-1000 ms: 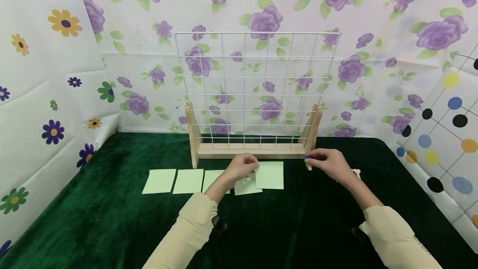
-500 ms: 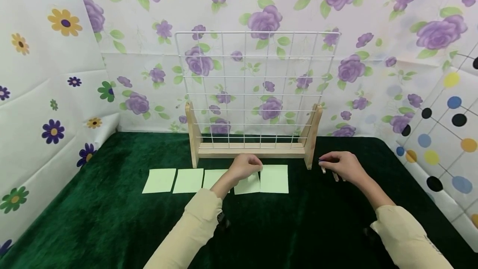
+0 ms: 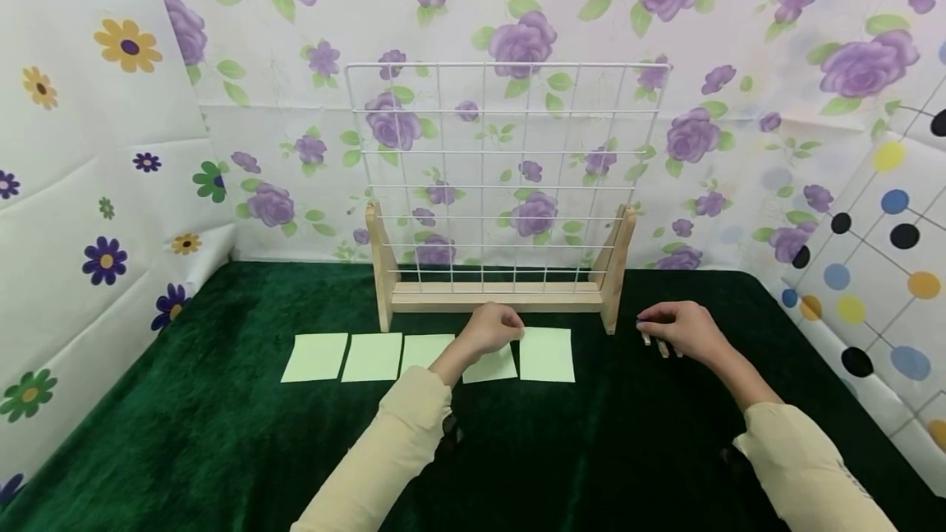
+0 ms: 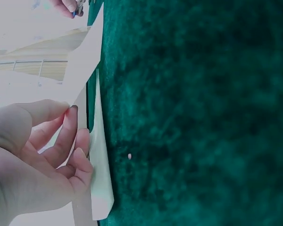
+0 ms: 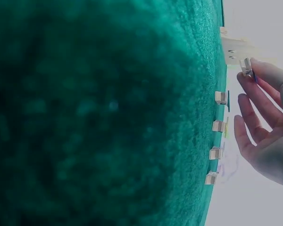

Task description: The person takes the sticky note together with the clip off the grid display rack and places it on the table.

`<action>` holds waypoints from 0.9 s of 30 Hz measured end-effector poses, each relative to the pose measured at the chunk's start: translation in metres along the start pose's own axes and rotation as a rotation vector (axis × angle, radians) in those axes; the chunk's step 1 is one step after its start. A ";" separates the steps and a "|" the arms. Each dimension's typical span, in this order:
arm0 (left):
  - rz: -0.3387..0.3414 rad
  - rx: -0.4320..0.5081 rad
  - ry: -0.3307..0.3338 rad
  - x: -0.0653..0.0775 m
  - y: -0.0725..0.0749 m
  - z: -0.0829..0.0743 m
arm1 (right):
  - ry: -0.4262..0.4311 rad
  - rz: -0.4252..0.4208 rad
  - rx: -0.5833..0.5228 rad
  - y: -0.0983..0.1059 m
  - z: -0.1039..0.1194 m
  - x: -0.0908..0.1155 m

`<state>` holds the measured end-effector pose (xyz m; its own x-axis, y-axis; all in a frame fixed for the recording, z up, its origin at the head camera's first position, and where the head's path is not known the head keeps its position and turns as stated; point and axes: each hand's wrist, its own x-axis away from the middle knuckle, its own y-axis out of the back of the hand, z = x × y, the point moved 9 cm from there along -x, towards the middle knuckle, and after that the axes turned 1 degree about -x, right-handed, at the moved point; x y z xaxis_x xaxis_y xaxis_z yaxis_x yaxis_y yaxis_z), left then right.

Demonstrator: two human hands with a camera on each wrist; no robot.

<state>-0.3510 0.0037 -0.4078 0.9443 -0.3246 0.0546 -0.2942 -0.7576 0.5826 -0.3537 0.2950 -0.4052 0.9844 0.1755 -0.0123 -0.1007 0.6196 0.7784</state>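
My left hand (image 3: 484, 333) pinches a pale green paper sheet (image 3: 547, 355) by its upper left corner, at the right end of a row of similar sheets. In the left wrist view this sheet (image 4: 87, 52) rises slanted from the thumb and index fingertips. Under the hand lies another green sheet (image 3: 489, 365), partly covered by it. My right hand (image 3: 683, 328) holds a small wooden clothespin (image 5: 246, 67) with a blue part between thumb and index finger, its other fingers loosely spread. Several more clothespins (image 5: 220, 98) stand in a line on the cloth below that hand.
A white wire grid (image 3: 505, 153) in a wooden stand (image 3: 497, 299) rises behind the sheets. Three more green sheets (image 3: 315, 358) lie to the left. Dark green velvet (image 3: 185, 433) covers the table, with a flowered backdrop (image 3: 296, 64) behind.
The left hand has shifted slightly right with the sheet, which no longer overlaps its neighbour. The right hand has moved right, away from the stand's foot, carrying the clothespin back near the others.
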 end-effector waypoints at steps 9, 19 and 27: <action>-0.017 -0.013 0.043 -0.005 -0.003 0.001 | 0.014 -0.008 0.045 0.002 -0.003 0.000; -0.045 -0.091 0.042 -0.011 -0.004 -0.001 | 0.005 0.002 0.066 0.002 -0.006 -0.002; -0.067 -0.196 0.081 -0.010 -0.001 -0.001 | -0.007 0.031 0.059 -0.002 -0.010 -0.003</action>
<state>-0.3597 0.0083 -0.4082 0.9718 -0.2247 0.0711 -0.2037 -0.6486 0.7334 -0.3576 0.3006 -0.4131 0.9819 0.1889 0.0165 -0.1229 0.5680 0.8138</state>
